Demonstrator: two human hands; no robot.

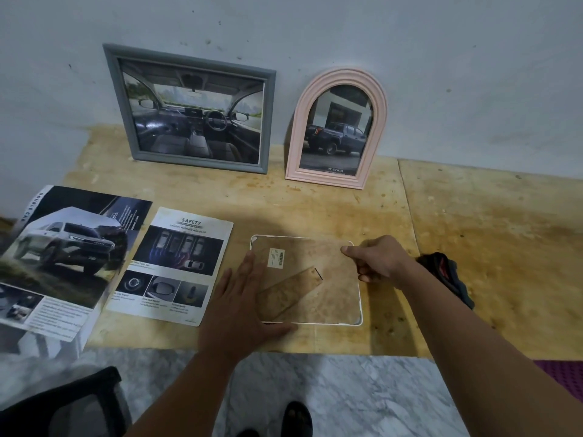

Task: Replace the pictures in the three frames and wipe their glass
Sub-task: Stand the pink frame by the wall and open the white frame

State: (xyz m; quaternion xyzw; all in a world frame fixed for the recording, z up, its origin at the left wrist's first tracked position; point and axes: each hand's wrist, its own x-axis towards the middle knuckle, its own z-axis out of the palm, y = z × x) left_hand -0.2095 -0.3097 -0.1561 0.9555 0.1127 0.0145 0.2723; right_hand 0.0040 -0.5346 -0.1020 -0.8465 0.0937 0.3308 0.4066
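The dark cloth (448, 272) lies partly hidden behind the right forearm.

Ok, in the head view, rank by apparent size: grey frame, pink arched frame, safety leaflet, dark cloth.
1. grey frame
2. safety leaflet, close to the grey frame; it lies nearer the camera, so this order is unsure
3. pink arched frame
4. dark cloth, partly hidden by the right arm

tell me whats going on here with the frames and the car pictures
A person is working on a white frame lying face down on the wooden table. The left hand presses flat on its near left corner; the right hand pinches its far right edge. A grey frame and a pink frame lean against the wall, each holding a car picture. Two brochure pages lie to the left.
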